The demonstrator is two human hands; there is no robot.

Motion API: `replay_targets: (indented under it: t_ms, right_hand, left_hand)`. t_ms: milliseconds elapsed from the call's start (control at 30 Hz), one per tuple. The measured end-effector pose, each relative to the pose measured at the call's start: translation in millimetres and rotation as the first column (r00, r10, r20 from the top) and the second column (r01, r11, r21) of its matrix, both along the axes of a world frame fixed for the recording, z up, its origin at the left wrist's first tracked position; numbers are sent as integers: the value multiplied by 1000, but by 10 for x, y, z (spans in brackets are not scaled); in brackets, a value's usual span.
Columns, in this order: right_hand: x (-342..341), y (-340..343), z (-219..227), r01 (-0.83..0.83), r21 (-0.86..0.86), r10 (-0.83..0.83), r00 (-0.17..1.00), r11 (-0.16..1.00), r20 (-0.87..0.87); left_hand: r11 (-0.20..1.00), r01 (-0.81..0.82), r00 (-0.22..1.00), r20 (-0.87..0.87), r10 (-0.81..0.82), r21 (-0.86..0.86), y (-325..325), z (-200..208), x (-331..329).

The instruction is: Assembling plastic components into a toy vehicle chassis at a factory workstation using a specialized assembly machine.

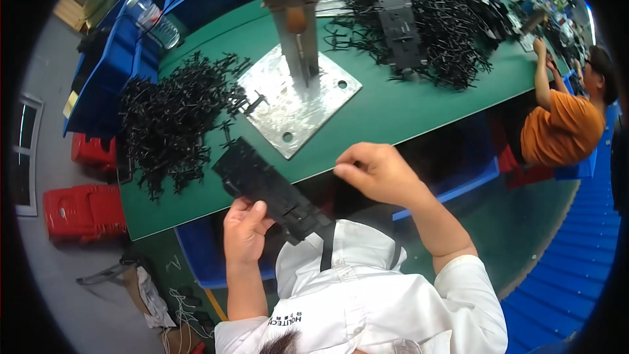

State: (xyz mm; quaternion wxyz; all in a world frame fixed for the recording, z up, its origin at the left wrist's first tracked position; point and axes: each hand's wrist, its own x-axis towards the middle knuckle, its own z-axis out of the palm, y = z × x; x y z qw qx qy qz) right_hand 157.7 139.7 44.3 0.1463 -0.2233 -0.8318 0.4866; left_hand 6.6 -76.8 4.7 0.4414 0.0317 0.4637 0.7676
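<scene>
Two hands working: my left hand (244, 231) is gripping a black plastic frame (268, 188) at the green table's (393, 108) near edge; right hand (377, 172) is pinching shut, contents too small to tell. Loose black parts pile (171, 118) sitting nearby, left.

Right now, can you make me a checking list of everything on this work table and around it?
Surface: green table, mostly covered with parts.
Job's things: long black plastic panel, lower end held in the left hand.
Clutter: heap of small black plastic parts at left; bigger heap at the far side with another black panel on it; metal post on a shiny base plate.
Grippers: left hand grips the panel; right hand raised, fingers pinched, anything between them too small to tell.
Cables: nothing seen on the table.
Surroundings: blue bins, red crates, co-worker in orange shirt.
</scene>
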Motion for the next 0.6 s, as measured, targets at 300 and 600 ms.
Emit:
replay_targets:
  t_ms: [300, 600]
  right_hand:
    - [-776, -355, 126, -204, 216, 202, 979, 955, 28]
    - [-549, 730, 32, 287, 692, -529, 834, 662, 159]
  left_hand:
    - [955, -296, 955, -38, 295, -29, -885, -70, -370]
    - [975, -220, 974, 50, 219, 31, -876, -187, -449]
